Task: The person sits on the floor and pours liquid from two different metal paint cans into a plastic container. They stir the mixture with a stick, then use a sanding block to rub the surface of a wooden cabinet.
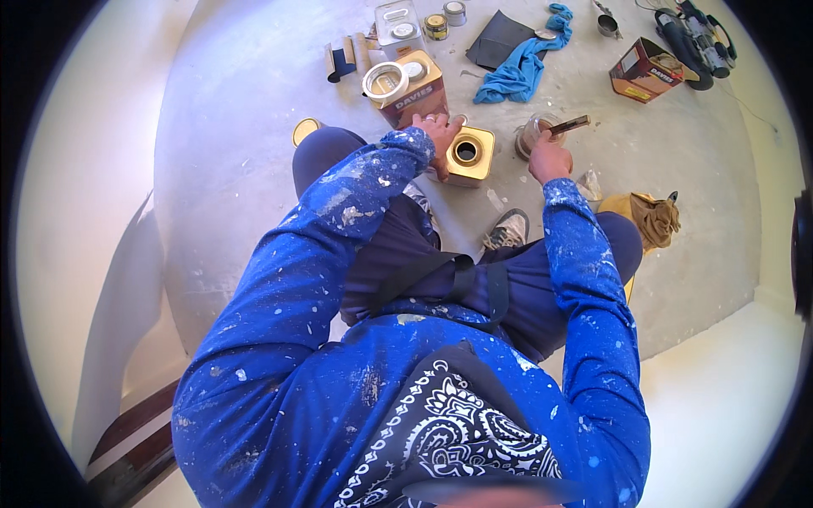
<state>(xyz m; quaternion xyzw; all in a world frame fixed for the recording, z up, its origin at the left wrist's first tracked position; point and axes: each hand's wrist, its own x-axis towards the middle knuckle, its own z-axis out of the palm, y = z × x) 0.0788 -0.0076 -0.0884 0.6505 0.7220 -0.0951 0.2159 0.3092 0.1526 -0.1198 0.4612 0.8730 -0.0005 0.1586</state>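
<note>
My left hand (436,140) is at the left edge of a square gold tin (477,169) with a round open mouth, its fingers bent beside a small round metal piece (460,119); what they grip is unclear. My right hand (550,158) is closed on a short flat wooden stick (569,126) over a clear round container (533,131) with pale brown contents, right of the tin. Behind my left hand stands a larger brown-red can (417,103) with a white tape roll (384,81) on top.
Small cans (436,27), a plastic jug (396,21), blue cloth (517,72), dark sheet (495,38), cardboard pieces (340,59), another can (646,74) and black tools (705,42) lie ahead on the grey floor (237,127). A brown cloth (654,222) is by my right knee, a gold lid (306,130) at left.
</note>
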